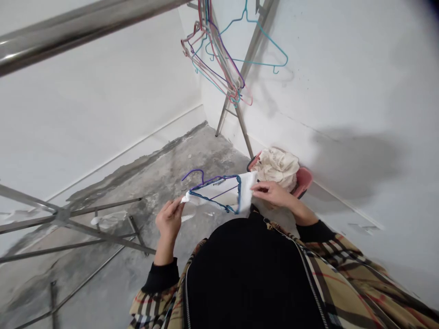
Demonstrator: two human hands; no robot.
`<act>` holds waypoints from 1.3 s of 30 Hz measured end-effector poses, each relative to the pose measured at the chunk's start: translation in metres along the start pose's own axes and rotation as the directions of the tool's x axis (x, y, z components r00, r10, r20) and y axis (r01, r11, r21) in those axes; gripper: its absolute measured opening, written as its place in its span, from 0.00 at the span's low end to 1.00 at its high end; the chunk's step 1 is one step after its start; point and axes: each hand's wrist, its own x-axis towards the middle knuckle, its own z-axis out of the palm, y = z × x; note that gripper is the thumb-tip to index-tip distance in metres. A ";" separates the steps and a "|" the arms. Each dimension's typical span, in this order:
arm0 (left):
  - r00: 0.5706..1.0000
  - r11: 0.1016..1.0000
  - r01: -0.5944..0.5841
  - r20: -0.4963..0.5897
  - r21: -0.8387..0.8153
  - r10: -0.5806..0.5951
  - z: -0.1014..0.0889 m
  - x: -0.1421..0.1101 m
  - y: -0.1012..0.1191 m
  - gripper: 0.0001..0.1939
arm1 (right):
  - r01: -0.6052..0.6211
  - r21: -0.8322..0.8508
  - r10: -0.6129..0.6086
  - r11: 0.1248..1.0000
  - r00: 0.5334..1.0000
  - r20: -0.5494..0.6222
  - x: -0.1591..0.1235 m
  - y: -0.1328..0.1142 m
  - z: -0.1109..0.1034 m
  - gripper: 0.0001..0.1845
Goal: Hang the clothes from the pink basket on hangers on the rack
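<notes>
Between the fingers of the left hand (169,218) and those of the right hand (274,193), a white cloth (246,189) with blue edging is stretched sideways, its long axis rising slightly toward the right. Left fingers are closed on one narrow corner; right fingers pinch the opposite, wider side. A purple hanger (197,171) lies along the opening, its hook beyond the cloth and nearer to the left fingers. Beyond the right fingers is a pink basket (305,179). How far the hanger's ends go inside is hidden, and the right thumb is hard to make out.
</notes>
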 end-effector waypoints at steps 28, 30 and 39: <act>0.956 0.907 0.102 0.292 -0.408 0.024 -0.003 0.033 0.022 0.17 | 0.360 -0.458 -0.359 0.812 0.929 0.094 0.022 -0.033 0.003 0.22; 0.949 0.893 0.098 0.311 -0.440 0.050 -0.004 0.034 0.022 0.17 | 0.353 -0.444 -0.355 0.824 0.931 0.080 0.020 -0.035 0.001 0.22; 0.983 0.854 0.182 0.110 -0.487 -0.147 -0.008 0.031 -0.016 0.18 | 0.315 -0.370 -0.311 0.874 0.948 0.071 0.010 -0.035 -0.017 0.19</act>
